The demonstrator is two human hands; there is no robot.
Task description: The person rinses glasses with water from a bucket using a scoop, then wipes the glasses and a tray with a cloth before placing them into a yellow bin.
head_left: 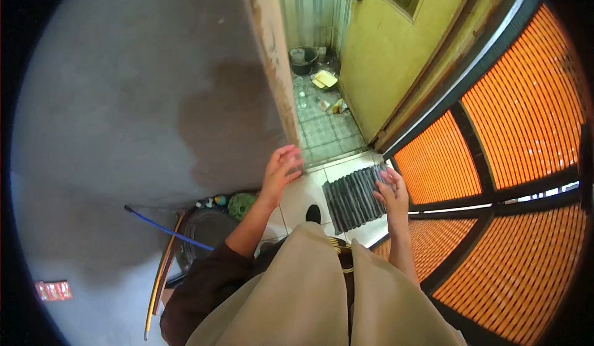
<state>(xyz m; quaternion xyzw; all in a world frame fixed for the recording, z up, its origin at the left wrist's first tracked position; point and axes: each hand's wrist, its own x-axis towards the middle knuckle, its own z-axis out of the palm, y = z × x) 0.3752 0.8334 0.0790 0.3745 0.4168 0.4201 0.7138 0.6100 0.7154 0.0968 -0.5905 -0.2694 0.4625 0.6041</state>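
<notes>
My left hand (284, 168) is raised in front of me with its fingers apart and nothing in it. It hovers near the foot of the worn door frame (272, 55). On the other side, my right hand (392, 190) is also open and holds nothing. Its fingers overlap the edge of a grey striped floor mat (354, 198), which lies below on white tiles. One dark shoe tip (314, 213) shows beneath me, beside the mat.
A yellow door (396, 49) stands open onto a tiled room holding a black bucket (303, 64) and a yellow container (325, 80). Orange woven panels (526, 98) line the right. At left are a grey wall (124, 98), a green round object (241, 205) and a blue stick (170, 227).
</notes>
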